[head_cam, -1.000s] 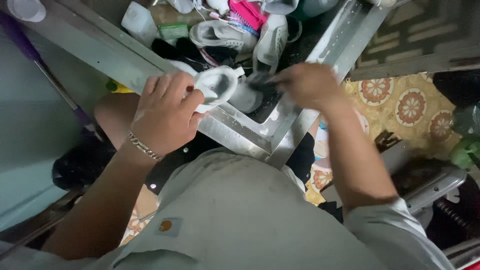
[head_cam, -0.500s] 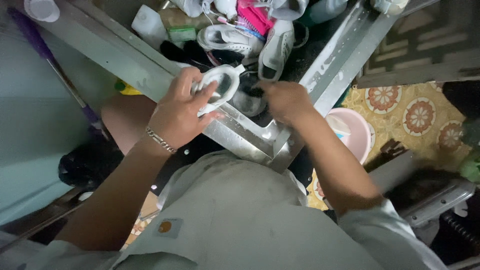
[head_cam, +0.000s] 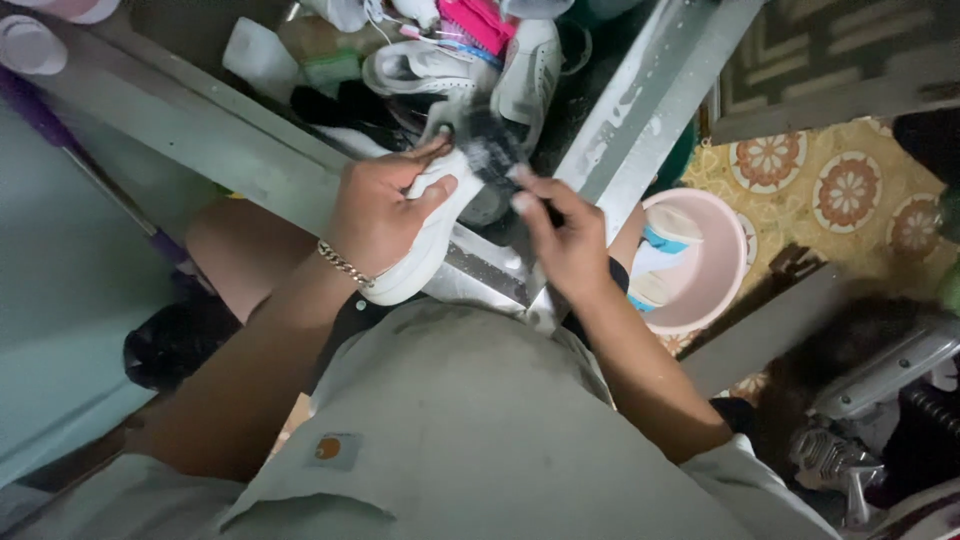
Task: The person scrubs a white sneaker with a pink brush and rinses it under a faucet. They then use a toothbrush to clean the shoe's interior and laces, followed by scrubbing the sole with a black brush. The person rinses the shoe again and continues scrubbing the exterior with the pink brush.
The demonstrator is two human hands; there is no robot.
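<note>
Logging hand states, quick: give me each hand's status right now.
Left hand: closed around a white sneaker, held over the metal sink edge.
Right hand: fingers pinched on a dark, blurred object at the sneaker; what it is cannot be told.

Small green rectangular packet (head_cam: pixel 331 68) among the shoes in the sink; square orange-marked label (head_cam: pixel 336 450) on the grey shirt

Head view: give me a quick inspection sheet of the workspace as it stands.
Surface: wet metal sink, soap streaks on its rim.
Job's things: white shoe held over the sink corner; dark brush against it.
Clutter: more white shoes, pink brush, small items in the sink.
Hands: left hand grips the shoe; right hand holds the brush.
Cables: nothing seen.
Surroundings: pink basin on patterned floor.
</note>
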